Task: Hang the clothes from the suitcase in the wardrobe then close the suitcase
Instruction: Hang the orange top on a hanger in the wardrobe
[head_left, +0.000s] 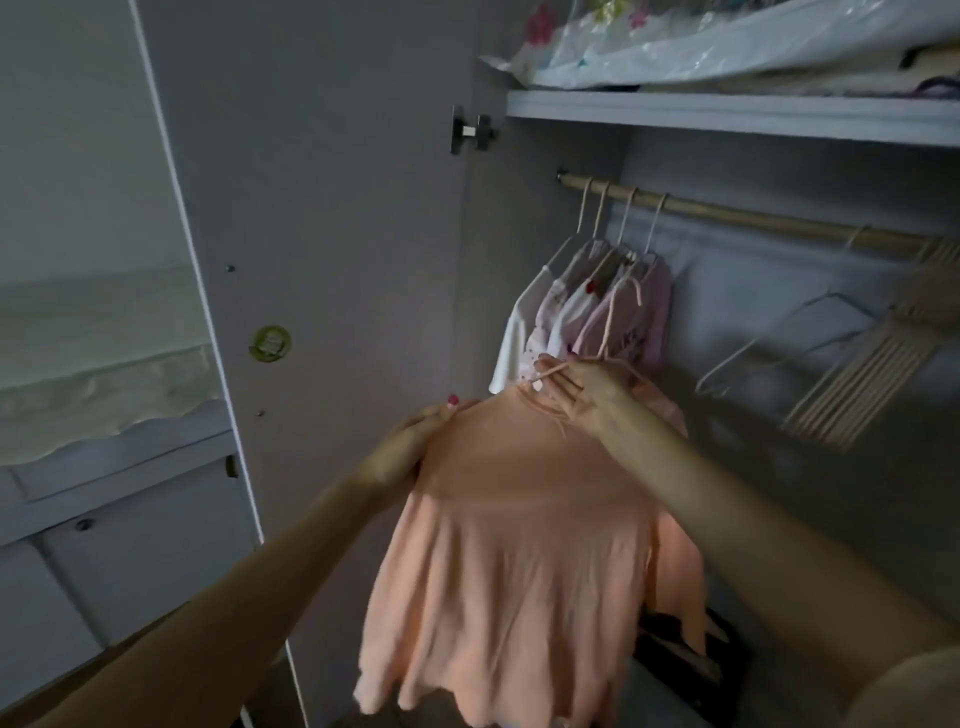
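Before the open wardrobe (332, 208), the left hand (410, 441) grips the peach dress (519, 545) at its shoulder; the right hand (582, 395) grasps its hanger (615, 312). Lifting the hook squarely over the rod (727, 210) should seat it.

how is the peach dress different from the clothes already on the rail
The peach dress is off the wooden rail, held up by the left hand and right hand; the hanging clothes are hooked on it. The dress is one plain peach piece; the hanging clothes are several, white and pale pink, bunched together. The dress looks longer. Both are on light hangers.
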